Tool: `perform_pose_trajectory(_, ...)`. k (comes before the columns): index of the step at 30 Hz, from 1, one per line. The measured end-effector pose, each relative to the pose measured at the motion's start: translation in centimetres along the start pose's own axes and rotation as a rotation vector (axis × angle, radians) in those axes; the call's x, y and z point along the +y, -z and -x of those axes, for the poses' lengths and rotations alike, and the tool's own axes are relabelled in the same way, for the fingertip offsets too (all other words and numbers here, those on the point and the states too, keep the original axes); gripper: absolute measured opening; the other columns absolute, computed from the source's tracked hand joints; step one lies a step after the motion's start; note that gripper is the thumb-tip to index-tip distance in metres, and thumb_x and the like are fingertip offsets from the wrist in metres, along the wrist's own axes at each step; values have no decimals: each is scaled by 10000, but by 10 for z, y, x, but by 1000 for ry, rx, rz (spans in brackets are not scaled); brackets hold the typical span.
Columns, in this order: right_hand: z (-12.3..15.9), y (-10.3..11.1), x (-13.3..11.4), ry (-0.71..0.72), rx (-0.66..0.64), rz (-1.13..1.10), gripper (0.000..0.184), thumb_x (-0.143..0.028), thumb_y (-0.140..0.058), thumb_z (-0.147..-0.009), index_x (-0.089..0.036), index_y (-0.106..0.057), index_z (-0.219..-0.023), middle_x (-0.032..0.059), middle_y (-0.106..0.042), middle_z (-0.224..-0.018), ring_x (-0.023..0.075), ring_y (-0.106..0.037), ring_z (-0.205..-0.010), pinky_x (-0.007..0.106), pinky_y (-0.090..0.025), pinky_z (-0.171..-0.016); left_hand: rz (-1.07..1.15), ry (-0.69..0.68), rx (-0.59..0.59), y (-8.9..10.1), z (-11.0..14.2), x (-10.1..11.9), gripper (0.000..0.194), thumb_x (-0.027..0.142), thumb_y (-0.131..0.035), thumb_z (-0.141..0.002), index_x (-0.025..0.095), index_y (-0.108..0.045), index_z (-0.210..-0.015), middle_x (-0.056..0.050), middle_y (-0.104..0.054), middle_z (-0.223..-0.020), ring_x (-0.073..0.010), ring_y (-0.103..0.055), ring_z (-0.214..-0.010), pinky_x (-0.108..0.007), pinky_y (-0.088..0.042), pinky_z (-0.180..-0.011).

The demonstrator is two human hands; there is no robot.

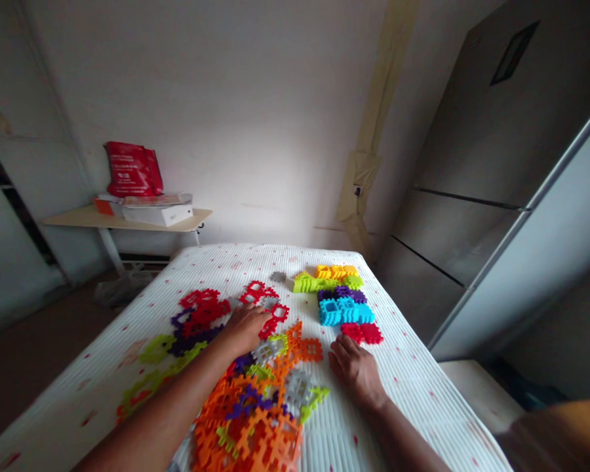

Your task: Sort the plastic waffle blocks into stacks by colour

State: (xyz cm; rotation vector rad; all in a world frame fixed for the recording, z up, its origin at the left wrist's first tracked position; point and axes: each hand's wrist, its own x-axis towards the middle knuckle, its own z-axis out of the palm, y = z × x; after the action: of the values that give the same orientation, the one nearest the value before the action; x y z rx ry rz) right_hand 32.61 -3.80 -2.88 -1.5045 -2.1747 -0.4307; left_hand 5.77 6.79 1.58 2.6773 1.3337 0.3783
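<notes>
My left hand (246,326) lies over loose red toy tiles (274,317) in the middle of the white table (413,387), its fingers curled around one of them. My right hand (354,368) rests on the cloth just below a small red stack (362,333), fingers bent and close together, with nothing visible in them. Sorted stacks stand beyond it: blue (345,311), purple (343,294), lime green (314,283) and orange (336,271). A big heap of orange tiles (255,419) with grey, green and purple ones lies between my forearms.
More red and purple tiles (200,316) and lime ones (152,367) are scattered on the table's left. A side shelf (128,219) with a red bag and boxes stands at the back left. A tall grey fridge (496,170) fills the right.
</notes>
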Motion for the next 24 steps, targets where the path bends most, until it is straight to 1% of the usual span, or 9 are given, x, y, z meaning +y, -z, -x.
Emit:
perform_pose_trajectory(4, 0, 1, -1, -26, -45, -13, 234, -162, -388, -915, -182, -574, -776, 51, -595, -828, 149, -579, -724, 224, -408, -613, -58, 15, -40, -6, -9, -6, 464, 158, -644, -673, 281, -633, -1120, -76, -651, -1133, -285, -548, -1102, -434, -391, -950)
perform_pose_trajectory(6, 0, 1, -2, -35, -57, -21, 230, -162, -390, -915, -183, -575, -780, 48, -594, -827, 148, -578, -722, 223, -407, -611, -77, 13, -60, -6, -11, -9, 418, 166, -639, -681, 264, -651, -1087, -81, -659, -1098, -282, -558, -1074, -426, -405, -924)
perform_pose_trajectory(8, 0, 1, -2, -41, -67, -27, 227, -160, -391, -916, -182, -576, -785, 49, -595, -831, 146, -578, -722, 221, -408, -614, -88, 3, -79, -5, -12, -11, 341, 180, -632, -702, 250, -668, -1034, -68, -660, -1058, -256, -566, -1043, -402, -416, -902)
perform_pose_trajectory(10, 0, 1, -2, -43, -69, -28, 229, -155, -392, -915, -178, -578, -784, 53, -597, -842, 146, -580, -726, 222, -411, -620, -100, -1, -93, -4, -12, -11, 286, 206, -624, -733, 221, -662, -1016, -59, -651, -1038, -234, -565, -1021, -404, -418, -890)
perform_pose_trajectory(14, 0, 0, -2, -25, -62, -30, 229, -152, -395, -912, -175, -583, -783, 59, -599, -857, 147, -578, -733, 227, -415, -634, -132, 33, -105, -5, -14, -8, 251, 205, -615, -730, 173, -663, -975, -84, -639, -1030, -254, -558, -1020, -435, -419, -878)
perform_pose_trajectory(18, 0, -1, -2, -23, -41, -37, 238, -152, -387, -915, -177, -580, -777, 51, -596, -837, 138, -572, -711, 223, -407, -617, -148, 70, -107, -7, -16, -3, 341, 202, -607, -690, 221, -647, -1028, -101, -619, -1109, -282, -542, -1078, -443, -409, -900)
perform_pose_trajectory(20, 0, -1, -2, -18, -31, -42, 243, -155, -385, -917, -179, -577, -771, 49, -594, -827, 135, -571, -700, 222, -403, -608, -147, 84, -116, -7, -18, -2, 331, 226, -620, -665, 241, -658, -993, -106, -623, -1104, -302, -537, -1091, -454, -401, -912)
perform_pose_trajectory(22, 0, -1, -3, -14, -27, -47, 243, -155, -385, -917, -181, -577, -771, 48, -594, -826, 134, -573, -700, 221, -404, -608, -135, 90, -122, -6, -20, -1, 290, 247, -633, -647, 241, -664, -935, -106, -631, -1082, -313, -536, -1097, -468, -390, -927)
perform_pose_trajectory(24, 0, 0, -3, -17, -31, -47, 238, -152, -389, -914, -180, -580, -775, 50, -598, -833, 137, -578, -709, 222, -408, -614, -112, 93, -112, -5, -22, 0, 298, 238, -647, -622, 231, -654, -920, -113, -628, -1091, -321, -528, -1114, -481, -376, -944)
